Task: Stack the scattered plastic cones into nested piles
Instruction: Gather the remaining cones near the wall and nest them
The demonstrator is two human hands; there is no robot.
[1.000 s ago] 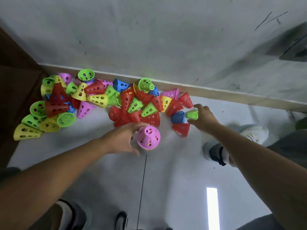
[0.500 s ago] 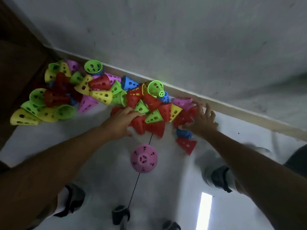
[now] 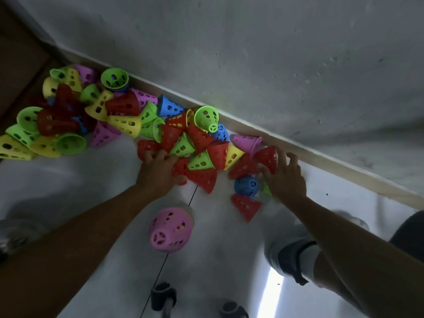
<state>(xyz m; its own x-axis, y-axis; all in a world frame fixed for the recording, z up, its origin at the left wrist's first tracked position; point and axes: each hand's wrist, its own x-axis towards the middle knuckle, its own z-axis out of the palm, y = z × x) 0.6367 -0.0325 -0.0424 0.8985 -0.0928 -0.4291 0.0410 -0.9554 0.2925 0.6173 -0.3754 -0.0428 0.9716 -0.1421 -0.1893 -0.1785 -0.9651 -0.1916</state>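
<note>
Red cones (image 3: 202,177) crowd both hands; pink stack (image 3: 170,229) stands apart.

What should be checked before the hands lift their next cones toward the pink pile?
1. Left hand is on a red cone: ok; fingers curl over it.
2. Right hand grips a red cone by the wall: cannot tell; fingers touch it.
3. Pink pile stands upright, apart from the heap: ok.
4. Path to the pile is free: ok.
5. Green cone under the right palm is secure: cannot tell; mostly hidden.
</note>
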